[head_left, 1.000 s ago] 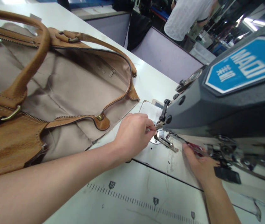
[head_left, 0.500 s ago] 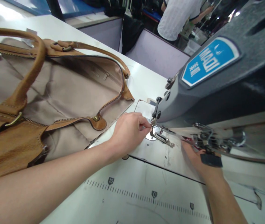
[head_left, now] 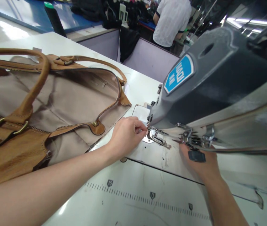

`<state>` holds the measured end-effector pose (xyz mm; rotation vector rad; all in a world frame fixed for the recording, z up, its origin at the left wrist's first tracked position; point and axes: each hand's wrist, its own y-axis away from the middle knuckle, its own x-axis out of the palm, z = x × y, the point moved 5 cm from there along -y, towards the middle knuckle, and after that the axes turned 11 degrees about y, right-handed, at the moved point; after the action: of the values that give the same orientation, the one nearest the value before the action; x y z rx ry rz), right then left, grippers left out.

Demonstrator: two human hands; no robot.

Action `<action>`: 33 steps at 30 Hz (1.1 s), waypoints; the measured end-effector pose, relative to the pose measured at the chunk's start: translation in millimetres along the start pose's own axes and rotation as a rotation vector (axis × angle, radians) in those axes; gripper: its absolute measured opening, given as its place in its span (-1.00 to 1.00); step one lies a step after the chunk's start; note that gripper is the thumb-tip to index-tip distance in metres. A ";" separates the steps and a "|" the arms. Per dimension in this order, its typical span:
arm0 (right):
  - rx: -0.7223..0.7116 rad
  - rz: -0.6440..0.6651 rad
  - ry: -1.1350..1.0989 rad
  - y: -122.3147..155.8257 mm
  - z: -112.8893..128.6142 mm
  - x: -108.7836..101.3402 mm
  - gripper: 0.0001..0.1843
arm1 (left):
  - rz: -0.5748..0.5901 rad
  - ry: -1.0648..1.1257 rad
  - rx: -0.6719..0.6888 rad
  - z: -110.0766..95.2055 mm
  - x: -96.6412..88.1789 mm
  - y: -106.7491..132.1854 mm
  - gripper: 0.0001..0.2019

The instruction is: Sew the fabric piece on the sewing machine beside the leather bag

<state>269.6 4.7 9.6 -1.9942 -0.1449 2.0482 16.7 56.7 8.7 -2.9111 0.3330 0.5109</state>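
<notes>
My left hand (head_left: 127, 135) is closed in a pinch right at the needle and presser foot (head_left: 155, 137) of a grey sewing machine (head_left: 208, 84); what the fingertips hold is too small to name. My right hand (head_left: 200, 163) reaches under the machine arm just right of the foot, and its fingers are hidden by machine parts. A tan leather bag (head_left: 27, 125) with beige lining lies open on the white table (head_left: 133, 84) to the left, its zipper end close to my left wrist.
A ruler scale (head_left: 147, 201) is printed along the table's near part. Behind the table stand grey partition panels (head_left: 147, 59), and a person in a white shirt (head_left: 171, 18) has their back turned. A dark thread cone (head_left: 51, 15) stands at the far left.
The view has lifted and pulled back, showing more of the machine head. Both hands stay at the presser foot, the left still pinched; the right has slid further under the arm.
</notes>
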 end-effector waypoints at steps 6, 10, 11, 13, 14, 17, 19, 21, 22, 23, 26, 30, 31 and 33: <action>-0.106 -0.115 0.019 0.5 7.5 -3.5 -0.71 | 0.006 -0.049 0.033 0.7 1.6 -0.4 -0.91; -0.139 -0.128 -0.004 -0.5 12.6 -6.1 -0.69 | -0.010 -0.051 0.034 2.4 1.2 0.5 -0.92; -0.142 -0.126 -0.015 -0.5 13.5 -6.8 -0.69 | -0.016 -0.048 0.031 2.9 1.0 0.7 -0.92; -0.125 -0.121 -0.028 -0.5 14.0 -8.1 -0.70 | -0.026 -0.037 0.024 3.8 0.7 0.8 -0.93; -0.108 -0.115 -0.030 -0.4 13.6 -8.4 -0.70 | -0.029 -0.033 0.021 4.2 0.6 0.6 -0.93; -0.062 -0.086 -0.022 0.0 12.3 -8.0 -0.72 | -0.042 -0.028 0.032 4.1 0.1 -0.2 -0.93; -0.055 -0.081 -0.018 0.2 12.7 -8.0 -0.76 | -0.045 -0.026 0.043 3.8 -0.1 -0.7 -0.93; -0.058 -0.089 -0.012 0.2 13.5 -8.4 -0.79 | -0.045 -0.021 0.036 4.4 0.0 -1.1 -0.93; -0.062 -0.089 -0.009 0.2 14.0 -8.5 -0.80 | -0.044 -0.018 0.025 5.2 0.2 -1.3 -0.93; -0.066 -0.090 -0.006 0.2 14.4 -8.5 -0.81 | -0.041 -0.014 0.014 5.9 0.6 -1.4 -0.93; -0.076 -0.102 -0.003 0.0 15.3 -9.2 -0.79 | -0.034 -0.009 -0.001 7.0 1.9 -1.5 -0.93; -0.122 -0.151 -0.017 -0.2 18.1 -11.8 -0.75 | -0.054 -0.017 -0.002 6.1 1.6 -0.6 -0.92; -0.134 -0.157 -0.018 -0.3 18.8 -12.1 -0.75 | -0.058 -0.016 -0.010 5.9 1.3 -0.3 -0.91; -0.149 -0.159 -0.015 -0.6 19.5 -12.1 -0.75 | -0.058 -0.011 -0.033 5.7 0.9 0.0 -0.91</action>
<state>250.4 4.4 22.2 -1.9813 -0.4566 2.0044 15.8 57.7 3.2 -2.9383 0.2400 0.5284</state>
